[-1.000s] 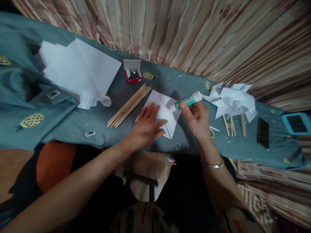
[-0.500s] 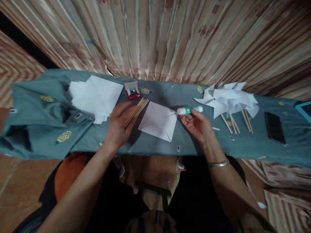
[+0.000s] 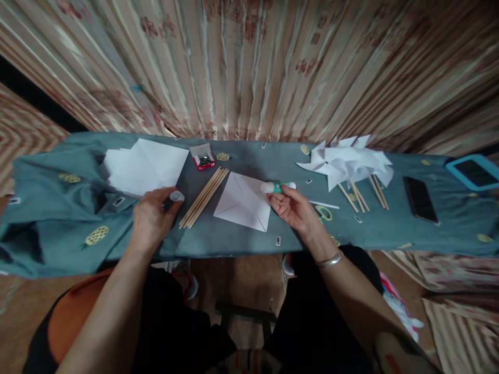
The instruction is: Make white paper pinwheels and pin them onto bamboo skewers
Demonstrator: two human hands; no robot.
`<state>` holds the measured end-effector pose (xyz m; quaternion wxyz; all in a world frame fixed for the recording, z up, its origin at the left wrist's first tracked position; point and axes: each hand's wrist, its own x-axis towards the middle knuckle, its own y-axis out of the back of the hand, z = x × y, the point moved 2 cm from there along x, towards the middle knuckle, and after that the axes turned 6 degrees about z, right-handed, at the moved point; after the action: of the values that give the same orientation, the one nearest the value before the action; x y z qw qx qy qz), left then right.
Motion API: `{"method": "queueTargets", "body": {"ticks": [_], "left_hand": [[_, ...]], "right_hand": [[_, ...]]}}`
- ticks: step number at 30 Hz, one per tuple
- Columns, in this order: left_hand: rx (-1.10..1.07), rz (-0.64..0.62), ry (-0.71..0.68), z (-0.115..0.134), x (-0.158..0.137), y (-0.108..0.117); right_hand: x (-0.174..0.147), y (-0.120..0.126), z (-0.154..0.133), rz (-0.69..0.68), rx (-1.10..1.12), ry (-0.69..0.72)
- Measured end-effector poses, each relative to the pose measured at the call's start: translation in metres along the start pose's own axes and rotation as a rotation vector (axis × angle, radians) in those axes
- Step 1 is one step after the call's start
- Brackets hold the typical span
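Observation:
My left hand [image 3: 154, 215] pinches a small whitish cap [image 3: 176, 196] between thumb and fingertips, just left of several wooden sticks [image 3: 204, 198] lying side by side on the cloth. My right hand [image 3: 290, 208] grips a green and white glue stick [image 3: 278, 187], its pale end pointing left over the corner of a square of white paper [image 3: 244, 202]. That square lies flat, with slits running in from its corners. Behind my left hand is a pile of white paper sheets [image 3: 146, 166].
A red and white box of small metal pins [image 3: 203, 161] sits open at the back. Paper pinwheels on sticks [image 3: 351, 161] are heaped at right, near a dark phone [image 3: 420, 199] and a blue-framed tablet [image 3: 473, 172]. Green scissors handles [image 3: 323, 212] and a paper strip [image 3: 324, 204] lie beside my right hand.
My left hand has moved left and down, away from the sticks, and now shows the cap in its fingers. The glue stick stays in my right hand. The view has shifted slightly.

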<state>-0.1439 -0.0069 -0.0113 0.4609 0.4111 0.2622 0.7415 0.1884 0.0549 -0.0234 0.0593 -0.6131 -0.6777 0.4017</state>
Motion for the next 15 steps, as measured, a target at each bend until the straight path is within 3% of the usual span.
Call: {"method": "queueTargets", "body": {"ticks": [4, 8, 11, 15], "left_hand": [[-0.337, 0.058, 0.097, 0.027, -0.005, -0.001], [-0.690, -0.096, 0.191, 0.064, -0.016, -0.020], [-0.758, -0.215, 0.154, 0.086, -0.022, -0.034], [-0.708, -0.271, 0.070, 0.098, -0.026, -0.043]], "right_hand": [[-0.001, -0.003, 0.004, -0.029, -0.005, -0.046], [-0.004, -0.007, 0.012, -0.066, 0.005, -0.115], [-0.005, -0.009, 0.018, -0.071, 0.008, -0.135], [-0.008, -0.011, 0.025, -0.085, -0.026, -0.126]]}}
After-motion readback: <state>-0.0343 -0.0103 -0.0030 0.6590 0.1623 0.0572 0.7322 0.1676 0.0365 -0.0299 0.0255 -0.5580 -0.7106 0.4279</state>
